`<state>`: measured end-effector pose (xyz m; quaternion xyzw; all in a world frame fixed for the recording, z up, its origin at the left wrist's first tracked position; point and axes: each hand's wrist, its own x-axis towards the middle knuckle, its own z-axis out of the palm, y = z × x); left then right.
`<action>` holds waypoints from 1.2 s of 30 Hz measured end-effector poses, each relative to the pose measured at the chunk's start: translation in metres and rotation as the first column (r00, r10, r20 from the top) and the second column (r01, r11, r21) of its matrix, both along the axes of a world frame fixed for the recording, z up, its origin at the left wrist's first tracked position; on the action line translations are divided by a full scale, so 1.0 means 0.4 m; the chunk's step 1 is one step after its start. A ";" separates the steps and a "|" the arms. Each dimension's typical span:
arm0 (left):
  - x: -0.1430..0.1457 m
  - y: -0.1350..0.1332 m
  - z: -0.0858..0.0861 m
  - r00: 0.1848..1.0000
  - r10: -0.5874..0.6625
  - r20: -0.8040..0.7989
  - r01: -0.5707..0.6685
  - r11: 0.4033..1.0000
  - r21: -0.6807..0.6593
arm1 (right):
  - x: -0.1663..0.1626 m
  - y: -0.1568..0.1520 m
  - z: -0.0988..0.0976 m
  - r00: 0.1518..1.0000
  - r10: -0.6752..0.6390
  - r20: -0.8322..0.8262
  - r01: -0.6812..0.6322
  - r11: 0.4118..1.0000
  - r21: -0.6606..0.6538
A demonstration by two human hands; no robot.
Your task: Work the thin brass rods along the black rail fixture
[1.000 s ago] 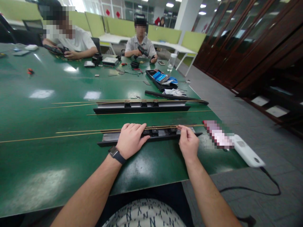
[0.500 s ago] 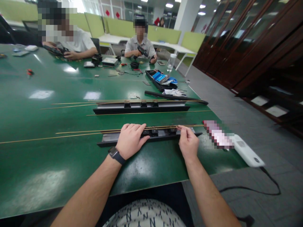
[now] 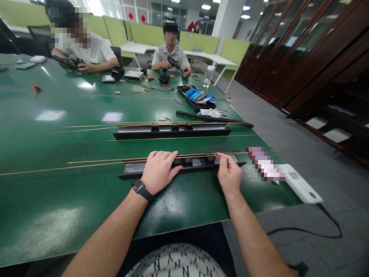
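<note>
A long black rail [image 3: 196, 163] lies near the front edge of the green table [image 3: 72, 192], with thin brass rods [image 3: 95, 161] running along its top and out to the left. My left hand [image 3: 159, 170] lies flat over the rail's middle, fingers together and pressing on it and the rods. My right hand [image 3: 230, 174] pinches a brass rod at the rail's right part. A second black rail [image 3: 173, 132] with its own brass rods [image 3: 86, 126] lies farther back.
A white device with a cable [image 3: 301, 188] lies at the table's right corner. A black tray with blue parts [image 3: 196, 97], a black bar [image 3: 213, 118] and a clear bottle [image 3: 208, 75] stand beyond. Two people work at the far side, one in a white top [image 3: 92, 50] and another [image 3: 170, 54].
</note>
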<state>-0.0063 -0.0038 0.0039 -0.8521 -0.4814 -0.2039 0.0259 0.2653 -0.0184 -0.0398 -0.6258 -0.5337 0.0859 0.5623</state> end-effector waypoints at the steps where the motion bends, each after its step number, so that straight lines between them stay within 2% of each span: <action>1: 0.000 0.000 -0.001 1.000 -0.001 0.002 0.001 1.000 0.001 | 0.001 0.001 -0.001 1.000 -0.010 -0.004 0.010 1.000 0.000; 14: 0.001 0.002 -0.004 1.000 -0.003 0.011 0.003 1.000 0.008 | 0.001 0.000 -0.002 0.999 0.033 0.035 -0.033 0.999 0.006; 22: 0.001 0.001 -0.001 1.000 -0.006 0.011 0.006 1.000 0.005 | 0.002 0.001 0.001 1.000 -0.002 0.002 0.002 1.000 -0.010; 28: 0.000 0.002 -0.005 1.000 -0.005 0.015 0.005 1.000 0.013 | 0.001 -0.003 0.000 0.999 0.036 0.036 -0.035 0.999 -0.016; 36: 0.000 0.003 -0.005 1.000 -0.008 0.012 0.008 1.000 0.017 | 0.002 0.002 -0.002 1.000 -0.008 0.009 0.008 1.000 0.001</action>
